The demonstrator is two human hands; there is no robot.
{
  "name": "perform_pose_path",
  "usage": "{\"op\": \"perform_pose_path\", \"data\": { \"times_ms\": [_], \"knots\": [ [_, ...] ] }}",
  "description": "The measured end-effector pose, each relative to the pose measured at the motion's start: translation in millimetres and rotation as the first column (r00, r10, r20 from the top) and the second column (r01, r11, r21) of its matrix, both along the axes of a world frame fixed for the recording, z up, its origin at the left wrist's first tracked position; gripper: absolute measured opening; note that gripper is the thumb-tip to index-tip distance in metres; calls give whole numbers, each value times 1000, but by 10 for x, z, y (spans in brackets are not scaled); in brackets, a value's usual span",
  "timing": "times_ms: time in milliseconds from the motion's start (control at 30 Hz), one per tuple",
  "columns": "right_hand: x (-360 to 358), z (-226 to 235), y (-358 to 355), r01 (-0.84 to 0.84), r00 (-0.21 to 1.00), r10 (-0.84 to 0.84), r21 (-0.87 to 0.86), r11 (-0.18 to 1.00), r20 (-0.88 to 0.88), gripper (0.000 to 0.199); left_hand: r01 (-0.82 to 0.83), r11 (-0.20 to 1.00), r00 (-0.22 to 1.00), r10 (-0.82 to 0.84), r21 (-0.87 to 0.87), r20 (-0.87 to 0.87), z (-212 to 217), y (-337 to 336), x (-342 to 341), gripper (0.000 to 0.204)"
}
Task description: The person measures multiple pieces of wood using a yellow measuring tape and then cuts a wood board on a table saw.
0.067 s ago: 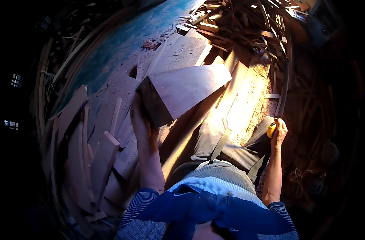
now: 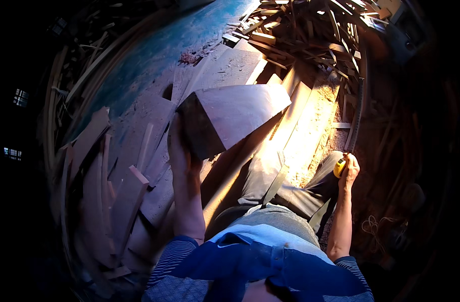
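A thick wooden block (image 2: 245, 110) with a pale, broad face and a darker end is held up in front of me. My left hand (image 2: 177, 138) grips it at the dark left end, most of its fingers hidden behind the wood. Over by my right knee, my right hand (image 2: 351, 170) is closed around a yellow tape measure (image 2: 339, 168). Its blade (image 2: 358, 113) sticks out of the case, pointing away from me and apart from the block.
Planks (image 2: 225, 65) lie beyond the block, and leaning boards (image 2: 121, 211) crowd my left side. A heap of wood offcuts (image 2: 305, 35) fills the far end. Sawdust (image 2: 315, 136) covers a sunlit strip ahead. A looped cord (image 2: 373, 226) lies at right.
The near end of the block has shifted slightly right and its far end has dipped a little. My right hand has moved slightly toward me with the tape measure.
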State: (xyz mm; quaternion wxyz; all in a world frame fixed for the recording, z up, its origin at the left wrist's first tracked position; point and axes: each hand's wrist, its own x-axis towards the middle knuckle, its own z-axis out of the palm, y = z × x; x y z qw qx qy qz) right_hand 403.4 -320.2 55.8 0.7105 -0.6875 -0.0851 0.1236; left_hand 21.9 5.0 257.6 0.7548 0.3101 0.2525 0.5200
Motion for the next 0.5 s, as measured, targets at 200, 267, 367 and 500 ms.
{"op": "perform_pose_path", "data": {
  "times_ms": [200,267,367,500],
  "knots": [
    [-42,-21,20,1,1000,-1,38,999,-14,24,-27,998,999,29,54,-29,330,74,463,43],
    [-61,-36,24,24,999,-23,24,999,-38,25,-34,995,998,38,92,-49,432,175,604,41],
    [-61,11,-33,53,999,-53,24,998,-5,26,77,987,997,-79,138,8,517,410,812,40],
    [-101,233,-27,73,997,-73,2,997,-2,27,93,967,995,-99,236,13,647,766,1161,15]
  ]
}}
